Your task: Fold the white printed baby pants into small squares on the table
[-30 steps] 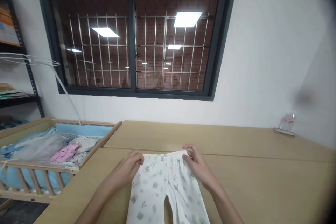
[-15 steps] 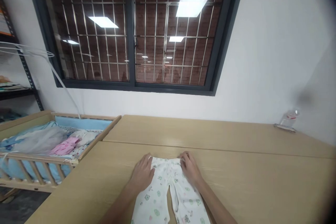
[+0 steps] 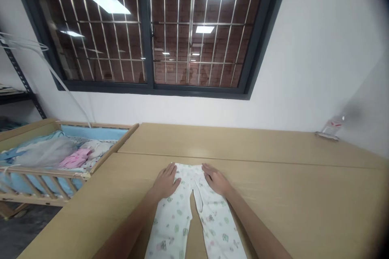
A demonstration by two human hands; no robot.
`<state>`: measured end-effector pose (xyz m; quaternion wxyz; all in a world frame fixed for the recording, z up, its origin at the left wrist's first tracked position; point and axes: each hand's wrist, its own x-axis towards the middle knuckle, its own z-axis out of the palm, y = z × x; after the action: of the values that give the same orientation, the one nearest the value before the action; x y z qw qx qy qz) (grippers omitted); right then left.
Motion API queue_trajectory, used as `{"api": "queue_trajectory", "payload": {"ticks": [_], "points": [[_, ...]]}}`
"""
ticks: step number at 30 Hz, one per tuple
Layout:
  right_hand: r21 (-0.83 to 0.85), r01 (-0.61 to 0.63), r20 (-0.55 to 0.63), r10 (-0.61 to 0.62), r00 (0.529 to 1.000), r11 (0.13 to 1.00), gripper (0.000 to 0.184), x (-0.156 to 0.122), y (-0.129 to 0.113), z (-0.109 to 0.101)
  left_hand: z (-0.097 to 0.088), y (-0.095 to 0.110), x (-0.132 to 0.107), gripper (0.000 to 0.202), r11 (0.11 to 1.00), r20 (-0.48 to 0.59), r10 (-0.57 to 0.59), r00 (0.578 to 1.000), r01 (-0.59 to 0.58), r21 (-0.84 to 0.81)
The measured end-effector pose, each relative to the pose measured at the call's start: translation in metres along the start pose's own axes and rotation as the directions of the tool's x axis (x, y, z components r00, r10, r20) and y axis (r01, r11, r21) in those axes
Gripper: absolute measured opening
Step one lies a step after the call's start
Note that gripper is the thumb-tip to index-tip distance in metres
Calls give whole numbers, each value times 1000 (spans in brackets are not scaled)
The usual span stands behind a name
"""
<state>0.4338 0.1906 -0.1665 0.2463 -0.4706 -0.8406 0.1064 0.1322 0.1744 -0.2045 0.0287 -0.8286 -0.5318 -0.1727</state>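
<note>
Smoothing out a pair of white baby pants [image 3: 185, 182] here, with small green and pink prints all over and the 2 legs running toward 6 o'clock. Lying flat on a pale wooden surface [image 3: 288, 186], waistband up at 12 o'clock, just past the near middle of the view.

Pressing the left hand [image 3: 165, 181] palm down on the waistband's 11 o'clock corner, grip open, fingers spread and nothing pinched. Doing the same with the right hand [image 3: 215, 179] at the 1 o'clock corner, grip open too, fingertips [image 3: 204, 168] touching the top edge of the fabric. Keeping the 2 hands just apart, with a narrow strip of waistband showing between them. Showing a thin folded strip along the inner edge of the right leg, too, and a wedge of bare surface between the legs.

Sitting off at 9 o'clock, just beside the surface: a wooden baby crib [image 3: 45, 176] with a blue padded bumper [image 3: 91, 133], a grey mesh net [image 3: 45, 151] and a pink garment [image 3: 74, 158] inside. Showing up at 2 o'clock, near the back edge of the surface: a small clear plastic item [image 3: 331, 127], though too small to make out properly. Filling 12 o'clock: a dark-framed window [image 3: 152, 91] with metal bars and a brick wall behind. Catching a metal shelf [image 3: 18, 68] at 10 o'clock, right at the edge of the view.
</note>
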Motion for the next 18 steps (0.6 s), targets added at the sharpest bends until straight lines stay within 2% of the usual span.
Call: {"api": "queue_trajectory", "payload": {"ticks": [9,16,18], "points": [[-33,-10,41,12,999,999,50,36,21,3,1,-22,36,67,999,59,-17,998,20,-39],[-19,6,67,-5,998,1000,50,50,30,6,4,-29,48,68,997,93,-31,995,38,-70],[-6,-28,46,29,999,1000,51,50,33,7,4,-29,49,67,996,96,-36,995,44,-78]]}}
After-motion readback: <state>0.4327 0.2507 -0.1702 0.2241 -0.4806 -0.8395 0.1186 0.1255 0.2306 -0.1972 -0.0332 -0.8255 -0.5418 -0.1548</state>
